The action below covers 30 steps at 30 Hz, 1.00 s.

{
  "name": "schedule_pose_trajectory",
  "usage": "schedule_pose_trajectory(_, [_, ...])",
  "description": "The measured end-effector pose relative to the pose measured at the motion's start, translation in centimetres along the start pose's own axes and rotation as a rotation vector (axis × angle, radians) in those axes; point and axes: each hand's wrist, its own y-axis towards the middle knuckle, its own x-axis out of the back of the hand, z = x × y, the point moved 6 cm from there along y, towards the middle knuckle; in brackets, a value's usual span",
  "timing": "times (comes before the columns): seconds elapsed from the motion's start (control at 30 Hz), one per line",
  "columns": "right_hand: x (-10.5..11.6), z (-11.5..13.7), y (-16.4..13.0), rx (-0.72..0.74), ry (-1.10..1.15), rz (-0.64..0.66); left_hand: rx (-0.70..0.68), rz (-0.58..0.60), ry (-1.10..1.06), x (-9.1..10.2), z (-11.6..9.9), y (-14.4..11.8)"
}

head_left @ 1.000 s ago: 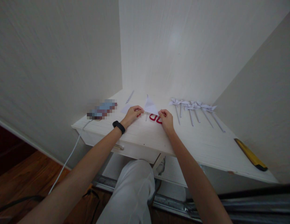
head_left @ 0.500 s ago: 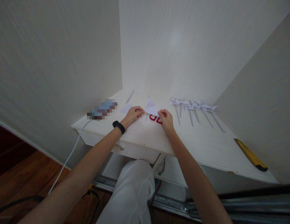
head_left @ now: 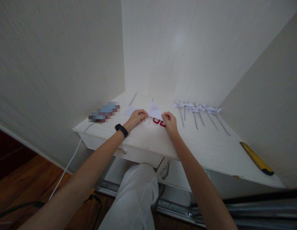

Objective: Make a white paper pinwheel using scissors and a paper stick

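A white paper triangle stands between my two hands above the desk. My left hand pinches its lower left corner between thumb and fingers, and a black band circles that wrist. At the lower right corner, my right hand is closed on the paper in the same way. Just below the paper's bottom edge show the red handles of scissors, whose blades are hidden. Another sheet of white paper lies flat behind my left hand.
Several paper pinwheels on thin sticks lie in a row at the right. Thin white sticks rest at the back left. A blurred-out device with a white cable sits at the left. A yellow tool lies near the right wall.
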Motion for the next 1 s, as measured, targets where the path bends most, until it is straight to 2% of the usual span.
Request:
schedule_pose_trajectory(0.47, [-0.17, -0.40, 0.01, -0.017, -0.003, 0.018, 0.018, 0.062, -0.006, -0.43, 0.02, -0.14])
schedule_pose_trajectory(1.0, [0.09, 0.24, -0.39, 0.049, -0.047, 0.005, 0.032, 0.084, 0.064, -0.53, 0.41, -0.02])
